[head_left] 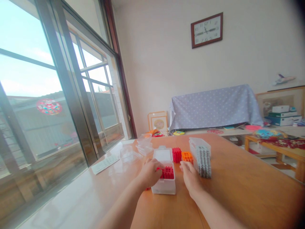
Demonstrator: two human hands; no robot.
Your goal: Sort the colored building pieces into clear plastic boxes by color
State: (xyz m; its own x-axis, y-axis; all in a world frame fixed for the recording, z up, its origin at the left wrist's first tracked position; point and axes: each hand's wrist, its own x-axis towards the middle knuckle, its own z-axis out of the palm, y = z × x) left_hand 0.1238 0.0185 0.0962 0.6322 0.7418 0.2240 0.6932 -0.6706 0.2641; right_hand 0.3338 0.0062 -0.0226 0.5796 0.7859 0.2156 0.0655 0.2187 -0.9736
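Note:
A clear plastic box (164,187) stands on the table in front of me, its hinged lid (162,155) folded back. Red lattice-like plastic pieces (169,172) are inside it. My left hand (150,172) reaches over the box's left rim, with its fingers bent closed on the red pieces. To the right of the box is my right hand (191,178), fingers loosely stretched, close to an orange lattice block (187,157); whether it touches the block is unclear. Another red block (176,155) sits beside the orange one. Grey lattice pieces (204,162) are stacked upright near my right hand.
Behind the grey stack is a second clear box (200,143). Several empty clear containers (130,154) and a printed sheet (105,163) lie on the left of the wooden table (234,178). A window stands along the left side.

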